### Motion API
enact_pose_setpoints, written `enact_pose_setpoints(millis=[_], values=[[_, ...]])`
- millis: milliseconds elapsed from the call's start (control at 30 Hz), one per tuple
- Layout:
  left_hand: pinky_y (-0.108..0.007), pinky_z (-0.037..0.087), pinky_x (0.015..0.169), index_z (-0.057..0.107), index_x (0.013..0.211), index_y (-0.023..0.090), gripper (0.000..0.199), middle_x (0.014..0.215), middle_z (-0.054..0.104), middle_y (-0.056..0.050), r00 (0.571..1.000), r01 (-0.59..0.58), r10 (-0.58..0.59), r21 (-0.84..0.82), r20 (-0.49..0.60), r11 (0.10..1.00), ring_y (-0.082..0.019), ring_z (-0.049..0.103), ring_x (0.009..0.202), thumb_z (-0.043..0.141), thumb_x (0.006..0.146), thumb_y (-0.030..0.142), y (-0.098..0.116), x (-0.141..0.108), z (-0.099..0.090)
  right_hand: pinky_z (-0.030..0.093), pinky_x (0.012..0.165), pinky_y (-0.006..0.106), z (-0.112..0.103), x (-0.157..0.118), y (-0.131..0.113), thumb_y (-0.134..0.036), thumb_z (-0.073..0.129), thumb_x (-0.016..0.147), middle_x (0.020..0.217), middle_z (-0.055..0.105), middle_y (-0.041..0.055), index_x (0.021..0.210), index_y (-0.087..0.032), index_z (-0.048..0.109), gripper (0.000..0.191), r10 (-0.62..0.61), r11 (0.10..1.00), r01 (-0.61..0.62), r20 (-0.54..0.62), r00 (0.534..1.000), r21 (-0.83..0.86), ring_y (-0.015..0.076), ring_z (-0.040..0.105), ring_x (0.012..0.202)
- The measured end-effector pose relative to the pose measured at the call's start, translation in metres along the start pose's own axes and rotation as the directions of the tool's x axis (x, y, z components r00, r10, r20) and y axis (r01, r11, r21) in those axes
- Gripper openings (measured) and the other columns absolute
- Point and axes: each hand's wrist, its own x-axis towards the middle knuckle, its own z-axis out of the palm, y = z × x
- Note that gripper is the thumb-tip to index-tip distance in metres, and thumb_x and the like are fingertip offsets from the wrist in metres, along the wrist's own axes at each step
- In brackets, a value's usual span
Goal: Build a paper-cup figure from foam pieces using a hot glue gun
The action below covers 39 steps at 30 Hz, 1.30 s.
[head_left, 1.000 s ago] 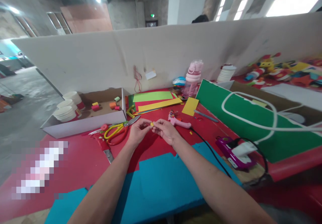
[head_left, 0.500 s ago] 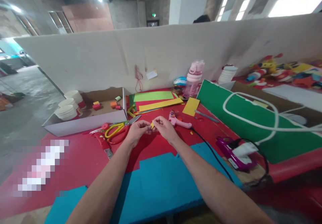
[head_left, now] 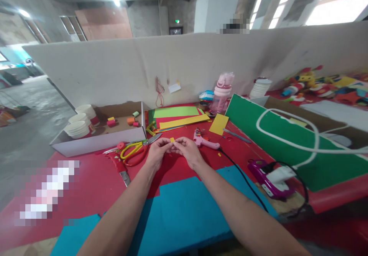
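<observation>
Between my two hands is a small yellow piece (head_left: 172, 140), perhaps paper or foam; its exact shape is too small to make out. My left hand (head_left: 158, 151) pinches it from the left, and my right hand (head_left: 186, 150) from the right, with the fingertips meeting around it. Just right of my right hand lies a pink glue gun (head_left: 207, 142) with a black cord. Left of my left hand are scissors (head_left: 136, 150) with yellow and red handles, and a red-handled utility knife (head_left: 120, 167).
A white box (head_left: 100, 139) at left holds paper cups (head_left: 77, 128) and small coloured rolls. Coloured sheets (head_left: 176, 112) lie behind my hands. Blue sheets (head_left: 189, 210) cover the front. At right are a purple power strip (head_left: 268, 181), a green-sided box (head_left: 258, 137) and a pink bottle (head_left: 222, 93).
My hands have come closer together, and the yellow piece now sits upright between both sets of fingertips. The camera view has shifted slightly.
</observation>
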Motion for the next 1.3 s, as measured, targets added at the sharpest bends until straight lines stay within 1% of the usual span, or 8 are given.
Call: enact_pose_setpoints(millis=[167,333,433,633,833,1000,1133,1300], values=[[-0.019,0.043,0.054,0.065,0.081,0.012,0.034,0.068,0.066,-0.001,0.999,0.025,-0.025,0.000,0.044,1.000,-0.007,0.057,0.057,0.084,0.059,0.029,-0.001,0.001,-0.001,0.059,0.074,0.033,-0.003,0.003,-0.002,-0.032,0.077,0.065,0.068,0.068,-0.0012,0.075,-0.019,0.058,0.025,-0.089,0.992,0.088,-0.008,0.996,-0.090,0.0149,0.069,0.063],[-0.020,0.043,0.056,0.066,0.071,0.012,0.028,0.062,0.064,-0.001,0.999,-0.041,0.041,0.065,0.002,0.997,-0.008,0.055,0.056,0.083,0.060,0.032,-0.004,0.002,0.000,0.058,0.069,0.032,-0.004,0.002,-0.006,-0.029,0.072,0.070,0.066,0.068,0.0000,0.072,-0.020,0.058,0.016,-0.224,0.919,0.225,0.043,0.974,-0.323,0.0180,0.070,0.066],[-0.020,0.043,0.057,0.067,0.067,0.013,0.026,0.057,0.062,0.000,0.998,-0.067,0.068,0.058,-0.017,0.996,-0.008,0.054,0.056,0.083,0.059,0.031,-0.004,0.002,-0.001,0.057,0.068,0.031,-0.004,0.000,-0.007,-0.029,0.071,0.071,0.069,0.069,0.0009,0.074,-0.020,0.059,0.015,-0.254,0.903,0.254,0.047,0.966,-0.348,0.0177,0.070,0.067],[-0.021,0.043,0.058,0.070,0.069,0.013,0.026,0.059,0.065,0.000,0.994,-0.082,0.083,0.025,-0.067,0.996,-0.009,0.055,0.056,0.084,0.056,0.031,-0.008,0.004,-0.003,0.057,0.078,0.031,-0.004,0.000,-0.005,-0.034,0.078,0.063,0.076,0.071,0.0009,0.084,-0.017,0.063,0.031,-0.039,0.998,0.043,0.066,0.997,-0.056,0.0138,0.069,0.072],[-0.020,0.041,0.056,0.070,0.072,0.011,0.026,0.059,0.063,-0.001,0.998,-0.066,0.066,0.075,-0.010,0.995,-0.008,0.053,0.055,0.082,0.061,0.033,-0.008,0.003,-0.003,0.056,0.068,0.028,-0.007,0.003,-0.005,-0.033,0.074,0.066,0.065,0.067,-0.0013,0.076,-0.018,0.062,0.022,-0.135,0.968,0.130,-0.009,0.991,-0.215,0.0133,0.066,0.064],[-0.020,0.043,0.055,0.068,0.076,0.012,0.028,0.062,0.063,0.000,0.999,-0.039,0.038,0.050,0.024,0.998,-0.007,0.054,0.054,0.082,0.060,0.030,-0.005,0.002,-0.003,0.055,0.064,0.026,-0.010,0.005,-0.002,-0.029,0.072,0.068,0.068,0.068,-0.0003,0.072,-0.018,0.061,0.015,-0.161,0.927,0.171,0.057,0.985,-0.333,0.0144,0.067,0.065],[-0.022,0.045,0.054,0.067,0.070,0.012,0.027,0.059,0.064,0.000,0.997,-0.063,0.066,0.087,-0.033,0.994,-0.010,0.055,0.054,0.082,0.059,0.031,-0.008,0.004,-0.005,0.058,0.069,0.028,-0.006,0.002,0.001,-0.032,0.077,0.065,0.068,0.068,-0.0007,0.074,-0.018,0.060,0.024,-0.068,0.978,0.076,0.049,0.996,-0.195,0.0140,0.068,0.066],[-0.024,0.047,0.057,0.070,0.075,0.011,0.033,0.065,0.067,-0.003,0.999,-0.025,0.029,0.094,-0.036,0.995,-0.011,0.058,0.056,0.083,0.058,0.035,-0.009,0.004,-0.005,0.058,0.074,0.029,-0.007,0.004,0.005,-0.036,0.084,0.058,0.067,0.069,0.0001,0.076,-0.016,0.059,0.037,0.041,0.999,-0.040,0.040,0.998,-0.020,0.0132,0.069,0.066]])
